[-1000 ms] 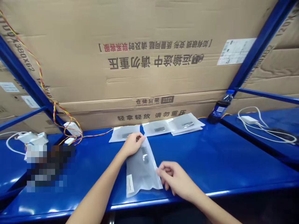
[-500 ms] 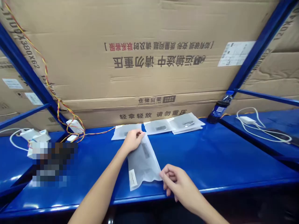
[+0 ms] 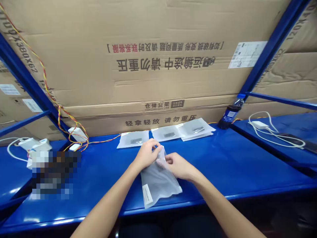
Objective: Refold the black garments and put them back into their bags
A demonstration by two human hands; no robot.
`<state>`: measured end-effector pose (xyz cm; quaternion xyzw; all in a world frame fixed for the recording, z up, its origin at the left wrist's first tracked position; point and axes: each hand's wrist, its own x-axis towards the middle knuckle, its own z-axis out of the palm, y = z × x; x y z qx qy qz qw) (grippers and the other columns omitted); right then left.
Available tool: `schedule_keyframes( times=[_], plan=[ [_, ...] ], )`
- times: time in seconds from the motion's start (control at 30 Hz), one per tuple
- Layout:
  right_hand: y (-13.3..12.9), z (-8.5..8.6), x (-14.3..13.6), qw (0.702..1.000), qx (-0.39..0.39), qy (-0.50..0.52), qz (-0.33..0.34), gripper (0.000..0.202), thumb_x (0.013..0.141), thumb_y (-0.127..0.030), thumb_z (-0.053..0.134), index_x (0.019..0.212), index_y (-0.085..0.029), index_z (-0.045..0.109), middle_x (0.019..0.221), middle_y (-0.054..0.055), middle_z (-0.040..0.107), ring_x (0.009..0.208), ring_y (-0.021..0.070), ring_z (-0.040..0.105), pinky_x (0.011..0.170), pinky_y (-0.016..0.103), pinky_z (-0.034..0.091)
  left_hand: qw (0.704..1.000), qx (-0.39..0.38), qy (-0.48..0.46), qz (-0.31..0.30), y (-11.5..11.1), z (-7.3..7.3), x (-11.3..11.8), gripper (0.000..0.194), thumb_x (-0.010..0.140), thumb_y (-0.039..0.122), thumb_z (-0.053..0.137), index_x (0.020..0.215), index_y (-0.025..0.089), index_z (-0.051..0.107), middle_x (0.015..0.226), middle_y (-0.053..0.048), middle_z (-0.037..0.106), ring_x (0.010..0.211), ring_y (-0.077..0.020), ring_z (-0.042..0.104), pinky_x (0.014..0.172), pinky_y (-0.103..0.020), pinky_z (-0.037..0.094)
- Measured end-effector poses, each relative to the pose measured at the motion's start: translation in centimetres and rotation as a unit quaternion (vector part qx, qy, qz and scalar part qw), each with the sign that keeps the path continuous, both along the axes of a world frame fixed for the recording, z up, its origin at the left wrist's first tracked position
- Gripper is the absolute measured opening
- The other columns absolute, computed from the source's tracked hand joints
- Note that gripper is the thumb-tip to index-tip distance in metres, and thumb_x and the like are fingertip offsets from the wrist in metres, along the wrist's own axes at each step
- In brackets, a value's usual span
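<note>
1. The right hand (image 3: 178, 166) has come up from the near corner of the frosted bag (image 3: 158, 180) to its far end, and it now sits just across from the left hand (image 3: 146, 154); a second ago the two hands were well apart along the bag's length.
2. The bag itself lies slanted on the blue bench (image 3: 223, 168), its near end close to the front edge, with a white label (image 3: 147, 194) showing at the near left corner.
3. The left hand is closed on the far end of the bag, fingers curled over the top edge and pinching it.
4. The right hand grips the same end from the other side, fingertips pressed to the plastic just beside the left hand's fingers; the two nearly touch.
5. Between the hands, the mouth of the bag bunches up slightly off the bench.
6. Farther back, a single flat bag (image 3: 133, 139) lies straight ahead of the left hand, near the rear of the bench.
7. To its right sits a small overlapping stack of bags (image 3: 184, 130), each with a dark item inside.
8. At the back right corner a dark drink bottle (image 3: 230, 114) leans against the blue upright.
9. Off to the right, a white charger and cable (image 3: 268, 132) lie on the neighbouring shelf.
10. On the left, yellow and red wires (image 3: 59, 114) run down to white adapters (image 3: 76, 134).
11. Large cardboard boxes (image 3: 158, 66) with printed characters wall off the rear.
</note>
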<state>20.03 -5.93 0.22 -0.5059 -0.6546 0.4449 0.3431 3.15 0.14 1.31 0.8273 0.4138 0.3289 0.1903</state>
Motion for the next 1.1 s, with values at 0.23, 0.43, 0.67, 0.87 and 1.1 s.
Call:
schedule_keyframes(
  times=[0.23,0.43,0.67,0.87,1.1],
  plan=[
    [0.1,-1.3,-2.6,0.994,0.011,0.105,-0.024,0.031,0.068,-0.042,0.082,0.080,-0.018,0.068,0.083,0.005,0.076,0.084,0.0270,0.069,0.074,0.033,0.054,0.993,0.016,0.092,0.072,-0.1,1.3,-1.1,0.031,0.106,0.035,0.046,0.095,0.021,0.071,0.095,-0.008,0.077,0.090,-0.0255,0.072,0.085,-0.035,0.052],
    [-1.3,-3.1,-1.8,0.946,-0.027,0.253,-0.203,0.071,0.075,-0.046,0.079,0.135,-0.024,0.047,0.101,0.005,0.076,0.079,0.0240,0.074,0.070,0.037,0.060,0.969,0.005,0.210,0.133,-0.5,1.6,-4.0,0.039,0.106,0.038,0.049,0.081,0.021,0.073,0.083,-0.011,0.077,0.083,-0.0291,0.074,0.075,-0.033,0.051],
    [-4.5,-3.9,2.7,0.954,0.068,-0.004,-0.293,0.045,0.094,-0.054,0.059,0.129,-0.026,0.059,0.092,0.005,0.070,0.077,0.0263,0.071,0.065,0.040,0.058,0.930,0.007,0.283,0.235,-0.8,2.6,-10.0,0.034,0.104,0.039,0.049,0.088,0.021,0.072,0.084,-0.011,0.077,0.084,-0.0304,0.075,0.073,-0.032,0.052],
    [-7.4,-3.5,3.1,0.880,0.296,-0.259,-0.268,0.049,0.096,-0.061,0.060,0.124,-0.021,0.064,0.126,0.019,0.067,0.119,0.0388,0.062,0.093,0.053,0.055,0.919,0.038,0.296,0.257,-1.8,2.8,-11.2,0.028,0.101,0.030,0.048,0.091,0.020,0.071,0.099,-0.014,0.078,0.096,-0.0327,0.073,0.081,-0.038,0.054],
    [-8.7,-3.2,2.7,0.897,0.347,-0.261,-0.082,0.042,0.092,-0.025,0.063,0.133,-0.024,0.067,0.132,0.013,0.070,0.123,0.0352,0.065,0.101,0.052,0.057,0.960,0.182,0.138,0.159,-8.7,1.6,-4.1,0.025,0.105,0.031,0.047,0.098,0.024,0.071,0.098,-0.008,0.076,0.094,-0.0279,0.070,0.086,-0.040,0.054]
  ],
)
